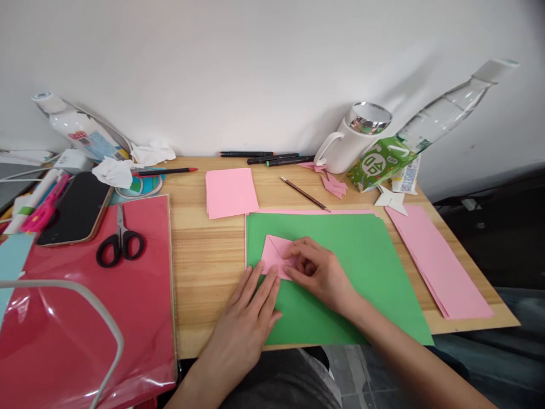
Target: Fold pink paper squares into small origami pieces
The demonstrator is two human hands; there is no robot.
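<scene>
A square of pink paper [272, 250] with a diagonal crease or fold line lies on a large green sheet [349, 255]. Spread fingers of my left hand [251, 312] rest flat on its lower left edge. My right hand [319, 272] has thumb and index finger pinched at the paper's right side, partly hiding that edge. A stack of pink squares [232, 193] lies just beyond the green sheet. Small folded pink paper pieces [334, 186] sit farther back, near a pencil [305, 194].
Scissors [121, 241] lie on a red plastic-covered pad [106, 329] at left, beside a phone [74, 207]. Markers [279, 160] line the wall. A white mug [347, 142], a green carton [378, 163] and a bottle [447, 113] stand back right. Pink strips [443, 267] lie at right.
</scene>
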